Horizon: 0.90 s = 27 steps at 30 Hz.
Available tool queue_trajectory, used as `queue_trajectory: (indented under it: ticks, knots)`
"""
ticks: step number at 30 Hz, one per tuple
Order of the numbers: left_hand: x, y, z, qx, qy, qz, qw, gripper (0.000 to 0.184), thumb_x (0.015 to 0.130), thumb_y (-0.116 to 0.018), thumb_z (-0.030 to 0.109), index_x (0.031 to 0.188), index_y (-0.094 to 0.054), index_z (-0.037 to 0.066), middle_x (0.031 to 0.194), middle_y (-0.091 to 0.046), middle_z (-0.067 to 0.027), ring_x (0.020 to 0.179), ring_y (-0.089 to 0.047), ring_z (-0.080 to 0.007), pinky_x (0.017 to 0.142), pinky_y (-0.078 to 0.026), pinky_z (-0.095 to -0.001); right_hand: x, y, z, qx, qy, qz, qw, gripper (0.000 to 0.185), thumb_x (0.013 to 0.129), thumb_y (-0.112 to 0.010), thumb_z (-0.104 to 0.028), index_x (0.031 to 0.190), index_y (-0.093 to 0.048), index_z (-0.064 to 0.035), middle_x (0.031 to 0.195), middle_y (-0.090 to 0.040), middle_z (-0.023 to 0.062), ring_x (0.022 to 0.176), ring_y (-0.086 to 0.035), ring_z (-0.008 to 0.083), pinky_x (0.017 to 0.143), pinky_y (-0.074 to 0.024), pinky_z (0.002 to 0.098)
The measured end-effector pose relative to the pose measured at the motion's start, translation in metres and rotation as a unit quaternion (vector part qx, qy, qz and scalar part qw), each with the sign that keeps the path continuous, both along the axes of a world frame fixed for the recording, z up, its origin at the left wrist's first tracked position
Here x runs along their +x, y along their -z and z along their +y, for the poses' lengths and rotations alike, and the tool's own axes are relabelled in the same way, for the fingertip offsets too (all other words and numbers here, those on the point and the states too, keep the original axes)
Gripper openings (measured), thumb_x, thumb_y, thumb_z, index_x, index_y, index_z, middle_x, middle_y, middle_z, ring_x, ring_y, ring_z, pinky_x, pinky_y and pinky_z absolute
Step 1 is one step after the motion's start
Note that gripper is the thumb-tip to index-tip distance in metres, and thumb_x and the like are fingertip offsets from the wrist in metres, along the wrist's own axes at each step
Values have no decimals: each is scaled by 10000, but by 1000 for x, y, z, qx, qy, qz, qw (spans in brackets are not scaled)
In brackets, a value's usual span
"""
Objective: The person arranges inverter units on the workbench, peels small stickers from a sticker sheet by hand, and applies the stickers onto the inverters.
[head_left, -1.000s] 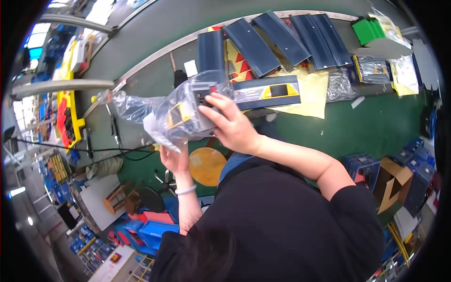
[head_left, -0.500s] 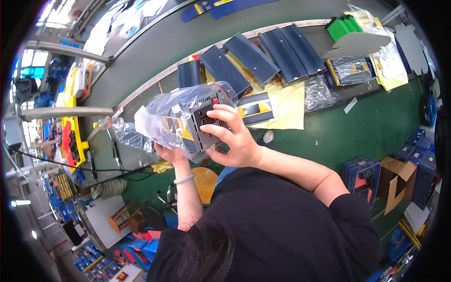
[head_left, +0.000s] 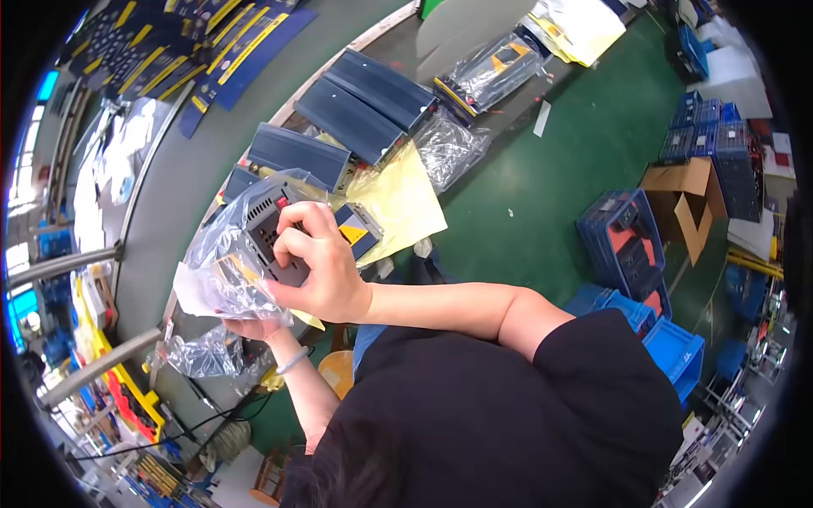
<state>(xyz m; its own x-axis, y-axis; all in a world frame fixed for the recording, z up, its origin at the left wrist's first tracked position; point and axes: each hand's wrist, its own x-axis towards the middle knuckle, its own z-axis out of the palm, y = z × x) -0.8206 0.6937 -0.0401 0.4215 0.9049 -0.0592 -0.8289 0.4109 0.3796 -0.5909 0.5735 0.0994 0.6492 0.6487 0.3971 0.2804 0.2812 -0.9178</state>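
Observation:
A dark power inverter [head_left: 268, 237] with a vented end face and a red switch sits in a clear plastic bag [head_left: 222, 262]; that end face shows at the bag's mouth. My left hand [head_left: 254, 328], a bracelet at its wrist, holds the bagged inverter from below, its fingers partly hidden. My right hand [head_left: 322, 267] is closed at the inverter's end, with bent fingers on the face and the thumb by the bag's lower edge. A white sheet-like piece [head_left: 201, 292] shows at the bag's far end. Behind my right hand lies another inverter with a yellow label [head_left: 360, 230].
Several dark inverter housings [head_left: 351, 114] lie along the bench on yellow sheets [head_left: 411, 203]. A bagged inverter [head_left: 495, 72] and crumpled clear bags [head_left: 449, 144] lie farther along. Blue crates [head_left: 622, 245] and an open cardboard box [head_left: 690, 203] stand on the right.
The view has turned, so the bench appears more slanted. My right hand's fingers, spread before, are now more bent against the inverter's end. The left hand still supports the bag.

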Motion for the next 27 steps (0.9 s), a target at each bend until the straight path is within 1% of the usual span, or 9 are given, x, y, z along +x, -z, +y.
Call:
queue_trajectory:
  ticks: [6, 9, 12, 15, 16, 18, 20, 23, 27]
  knots:
    - [13, 0, 25, 26, 56, -67, 996, 786, 800, -711, 382, 1457, -401, 81, 1495, -405, -132, 1390, -348, -343, 1163, -221, -555, 8, 17, 2, 37, 66, 29, 997, 555, 584, -806, -176, 1028, -497, -52, 1064, -447, 139, 1024, -465, 337, 882, -421, 409]
    - [32, -14, 38, 25, -15, 130, 991, 867, 817, -598, 547, 1493, -319, 82, 1513, -363, -145, 1392, -334, -359, 1170, -241, -521, 16, 25, 5, 38, 89, 2, 995, 815, 574, -874, -232, 1220, -422, -29, 1149, -395, 157, 1090, -435, 303, 935, -402, 397]
    - [48, -14, 38, 55, -48, 155, 985, 881, 824, -569, 593, 1499, -306, 91, 1517, -351, -149, 1384, -342, -362, 1162, -243, -544, 26, 17, 5, 30, 101, -53, 993, 968, 534, -921, -268, 1295, -382, -10, 1222, -359, 150, 1134, -425, 277, 942, -419, 384]
    - [63, -16, 45, 50, -49, 133, 989, 902, 823, -576, 606, 1504, -293, 86, 1502, -382, -132, 1379, -346, -365, 1152, -260, -538, 29, 11, 5, 37, 51, 31, 998, 1122, 554, -934, -230, 1426, -270, 6, 1364, -299, 145, 1265, -402, 264, 1014, -426, 395]
    - [59, -6, 52, 63, 38, -6, 997, 665, 852, -603, 524, 1388, -502, 145, 1475, -418, -134, 1340, -403, -359, 1130, -281, -568, 30, 9, 4, 29, 38, 32, 998, 1193, 557, -938, -231, 1465, -202, 9, 1433, -264, 162, 1311, -376, 270, 1046, -401, 391]
    - [63, -2, 60, 68, 83, -63, 992, 625, 849, -610, 505, 1354, -515, 149, 1465, -428, -134, 1335, -408, -358, 1128, -283, -569, 32, 5, 4, 25, 22, 29, 999, 1294, 558, -945, -234, 1512, -105, 14, 1525, -211, 190, 1377, -334, 279, 1094, -359, 382]
    - [69, 0, 68, 67, 79, -59, 993, 586, 846, -617, 486, 1319, -528, 152, 1455, -438, -133, 1330, -414, -358, 1127, -284, -569, 31, 3, 3, 17, 10, 28, 999, 1373, 546, -954, -235, 1522, -25, 29, 1572, -171, 221, 1431, -269, 280, 1151, -269, 373]
    - [73, -1, 76, 66, 78, -54, 993, 527, 842, -628, 457, 1268, -547, 157, 1440, -453, -133, 1323, -422, -357, 1124, -286, -569, 23, 0, 2, 23, -39, 98, 994, 1378, 533, -959, -228, 1520, -34, 36, 1560, -204, 218, 1424, -283, 284, 1162, -243, 380]
    - [74, -4, 83, 64, 89, -58, 992, 448, 836, -642, 418, 1199, -572, 164, 1421, -473, -132, 1313, -432, -356, 1121, -290, -570, 19, 1, -3, -18, -40, 23, 999, 1343, 567, -936, -212, 1521, -24, 37, 1542, -234, 215, 1411, -305, 288, 1154, -257, 376]
